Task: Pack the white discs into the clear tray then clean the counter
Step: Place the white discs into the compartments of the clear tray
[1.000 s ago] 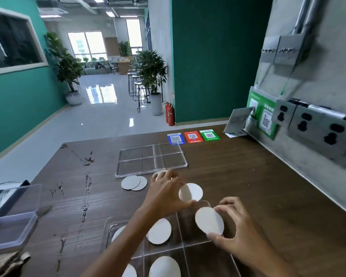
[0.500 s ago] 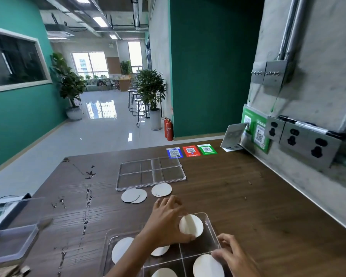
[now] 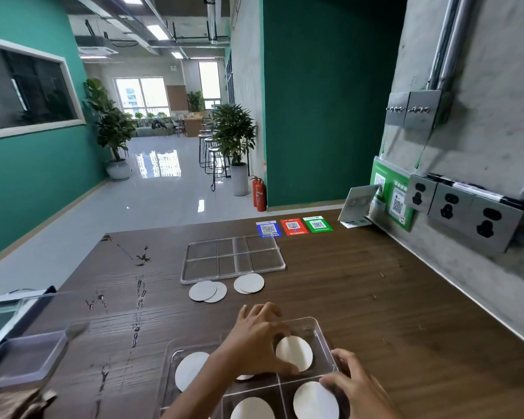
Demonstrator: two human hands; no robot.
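A clear divided tray (image 3: 319,325) lies on the dark wooden counter (image 3: 390,313) right in front of me. White discs lie in its compartments: far left (image 3: 189,368), near middle (image 3: 251,408), near right (image 3: 313,402), and one half hidden under my left wrist (image 3: 245,377). My left hand (image 3: 254,340) arches over the far right compartment and pinches the white disc (image 3: 295,352) there by its edge between thumb and fingers. My right hand (image 3: 356,387) lies at the tray's right wall, its thumb touching the near right disc.
Further away lie a second clear divided tray (image 3: 233,258), two overlapping loose discs (image 3: 208,291) and another small stack (image 3: 249,283). Dark smears (image 3: 139,297) streak the counter's left part. A plastic box (image 3: 28,361) stands at the left edge, coloured QR cards (image 3: 294,226) at the back, wall sockets (image 3: 466,213) on the right.
Both hands have lowered their discs into the tray's right compartments. The right hand has let its disc lie flat. The view has tilted upward.
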